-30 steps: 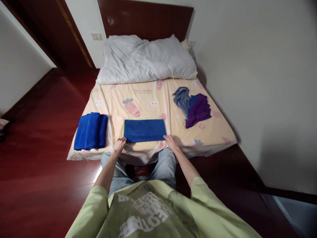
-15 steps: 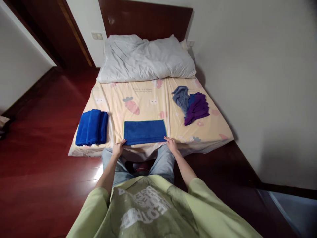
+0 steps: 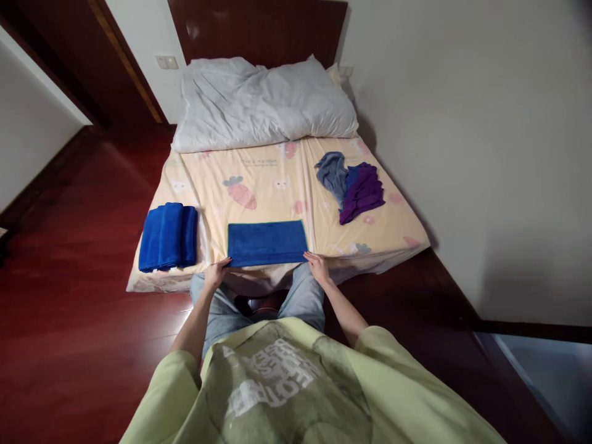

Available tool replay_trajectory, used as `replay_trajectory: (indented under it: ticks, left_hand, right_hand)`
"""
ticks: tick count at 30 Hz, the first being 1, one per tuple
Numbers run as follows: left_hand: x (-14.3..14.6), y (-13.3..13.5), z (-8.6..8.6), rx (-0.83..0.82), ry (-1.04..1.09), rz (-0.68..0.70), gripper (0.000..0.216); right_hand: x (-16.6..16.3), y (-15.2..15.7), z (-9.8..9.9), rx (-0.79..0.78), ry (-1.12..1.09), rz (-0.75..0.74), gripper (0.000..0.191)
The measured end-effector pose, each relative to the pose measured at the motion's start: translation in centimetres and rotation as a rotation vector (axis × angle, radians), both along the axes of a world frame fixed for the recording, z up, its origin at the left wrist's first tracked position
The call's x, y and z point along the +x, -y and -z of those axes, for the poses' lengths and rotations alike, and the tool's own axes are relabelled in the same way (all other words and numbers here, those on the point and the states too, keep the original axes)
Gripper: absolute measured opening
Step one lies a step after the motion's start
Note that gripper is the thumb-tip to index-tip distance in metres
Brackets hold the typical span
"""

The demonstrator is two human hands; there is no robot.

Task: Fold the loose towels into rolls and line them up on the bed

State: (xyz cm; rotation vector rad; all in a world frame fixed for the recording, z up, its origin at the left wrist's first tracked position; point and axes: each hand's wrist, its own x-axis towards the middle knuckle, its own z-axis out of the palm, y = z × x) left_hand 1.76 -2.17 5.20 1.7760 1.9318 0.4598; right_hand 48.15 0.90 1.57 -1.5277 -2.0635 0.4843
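Observation:
A blue towel (image 3: 267, 242) with a thin green edge lies flat, as a wide rectangle, near the front edge of the bed (image 3: 263, 179). My left hand (image 3: 216, 273) is closed on its near left corner. At the near right corner my right hand (image 3: 317, 266) pinches the same towel between thumb and fingers. Left of it sits a stack of folded bright blue towels (image 3: 168, 237). Crumpled cloths lie to the right: a grey-blue one (image 3: 332, 174) and a purple one (image 3: 364, 192), with some blue between them.
A white quilt (image 3: 268, 105) is bunched up against the dark wooden headboard (image 3: 263, 28). The bed's right side runs close to a white wall (image 3: 439, 135). Dark red floor (image 3: 92, 296) stretches to the left, with a brown door (image 3: 78, 55) beyond.
The view has shifted slightly, so everything sits a little further left and higher. Both hands stay at the towel's near corners, and the towel looks the same.

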Motion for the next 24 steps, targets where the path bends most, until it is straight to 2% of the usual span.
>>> replay_trajectory:
  ticks: [11, 21, 24]
  left_hand:
    - [-0.7, -0.2, 0.2, 0.039, 0.285, -0.171, 0.056]
    - [-0.5, -2.5, 0.9, 0.03, 0.335, -0.294, 0.032]
    - [-0.3, -3.1, 1.2, 0.04, 0.271, -0.336, 0.027]
  right_hand:
    - [0.3, -0.7, -1.7, -0.135, -0.01, 0.058, 0.038]
    - [-0.6, -3.0, -1.3, -0.218, -0.227, 0.258, 0.022]
    - [-1.1, -3.8, -1.1, -0.232, -0.258, 0.313, 0.02]
